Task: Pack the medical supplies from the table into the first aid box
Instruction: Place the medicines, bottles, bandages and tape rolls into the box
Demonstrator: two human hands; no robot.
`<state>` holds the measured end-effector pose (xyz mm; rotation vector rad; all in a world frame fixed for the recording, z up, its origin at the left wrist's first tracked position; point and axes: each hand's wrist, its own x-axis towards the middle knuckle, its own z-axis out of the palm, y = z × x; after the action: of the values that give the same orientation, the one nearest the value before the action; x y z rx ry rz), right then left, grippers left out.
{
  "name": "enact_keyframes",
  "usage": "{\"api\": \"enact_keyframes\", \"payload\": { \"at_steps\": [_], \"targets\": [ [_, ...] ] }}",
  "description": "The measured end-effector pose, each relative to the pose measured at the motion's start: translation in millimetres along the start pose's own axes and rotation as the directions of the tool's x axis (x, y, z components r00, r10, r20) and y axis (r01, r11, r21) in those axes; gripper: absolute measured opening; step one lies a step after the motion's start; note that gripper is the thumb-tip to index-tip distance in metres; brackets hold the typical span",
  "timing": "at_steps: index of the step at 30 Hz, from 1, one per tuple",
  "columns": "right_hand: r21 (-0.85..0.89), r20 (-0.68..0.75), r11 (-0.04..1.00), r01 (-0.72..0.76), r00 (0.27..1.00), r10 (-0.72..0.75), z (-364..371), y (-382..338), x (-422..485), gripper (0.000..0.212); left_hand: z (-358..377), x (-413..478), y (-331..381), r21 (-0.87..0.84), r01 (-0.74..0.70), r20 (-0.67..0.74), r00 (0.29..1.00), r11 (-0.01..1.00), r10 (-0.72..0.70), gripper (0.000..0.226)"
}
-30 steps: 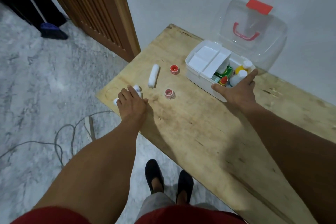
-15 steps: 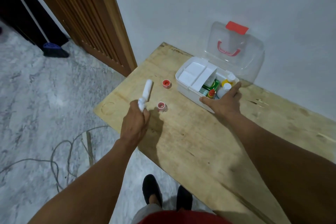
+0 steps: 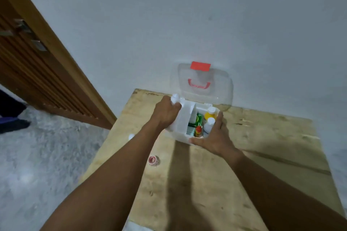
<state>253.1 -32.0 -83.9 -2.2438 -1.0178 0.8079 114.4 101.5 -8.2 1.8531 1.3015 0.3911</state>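
The white first aid box (image 3: 181, 134) stands open on the wooden table (image 3: 262, 146), its clear lid (image 3: 201, 85) with red handle leaning against the wall. Inside show a green packet (image 3: 198, 119), a small red bottle (image 3: 198, 131) and white bottles (image 3: 209, 124). My left hand (image 3: 166, 113) hovers over the box's left end, shut on a white bandage roll (image 3: 175, 99) whose tip sticks up above the fingers. My right hand (image 3: 213, 138) grips the box's near right corner. A red-cored tape roll (image 3: 154, 160) lies on the table under my left forearm. Another white roll's end (image 3: 131, 136) peeks out beside that forearm.
A grey wall rises right behind the table. A wooden slatted door (image 3: 37, 73) stands at the left. Marbled grey floor (image 3: 37, 155) lies left of the table's edge, with a dark object (image 3: 11, 124) at the far left.
My left hand lifted one white bandage roll off the table and carried it right to the box's left end. The camera tilted up and closer. My right hand stayed on the box.
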Motion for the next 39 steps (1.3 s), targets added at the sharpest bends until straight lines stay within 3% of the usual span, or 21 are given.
{"api": "enact_keyframes", "payload": {
  "at_steps": [6, 9, 14, 21, 29, 32, 39],
  "targets": [
    [0.076, -0.064, 0.997, 0.029, 0.998, -0.024, 4, 5, 11, 0.166, 20, 32, 19, -0.297, -0.065, 0.241, 0.960, 0.953, 0.141, 0.016],
    [0.122, -0.063, 0.991, 0.055, 0.997, -0.048, 7, 15, 20, 0.161, 22, 32, 16, -0.316, -0.155, 0.352, 0.897, 0.936, 0.267, 0.018],
    [0.103, -0.044, 0.990, 0.100, 0.994, -0.096, -10, -7, 5, 0.146, 14, 34, 3, -0.267, -0.301, 0.459, 0.796, 0.916, 0.395, 0.017],
    [0.123, 0.113, 0.985, 0.120, 0.984, -0.134, -30, 4, -1, 0.127, 15, 37, 1, -0.220, -0.373, 0.490, 0.757, 0.902, 0.432, 0.019],
    [0.094, 0.127, 0.977, 0.193, 0.971, -0.204, -35, 11, 5, 0.127, 24, 18, 24, -0.061, -0.489, 0.481, 0.749, 0.870, 0.456, 0.014],
    [0.087, 0.109, 0.978, 0.192, 0.974, -0.201, -32, 17, 11, 0.130, 30, 12, 27, 0.082, -0.536, 0.503, 0.750, 0.840, 0.429, 0.014],
    [0.133, 0.104, 0.975, 0.179, 0.976, -0.193, -31, 29, 13, 0.138, 54, 4, 10, 0.178, -0.528, 0.567, 0.745, 0.831, 0.352, 0.025]
  ]
}}
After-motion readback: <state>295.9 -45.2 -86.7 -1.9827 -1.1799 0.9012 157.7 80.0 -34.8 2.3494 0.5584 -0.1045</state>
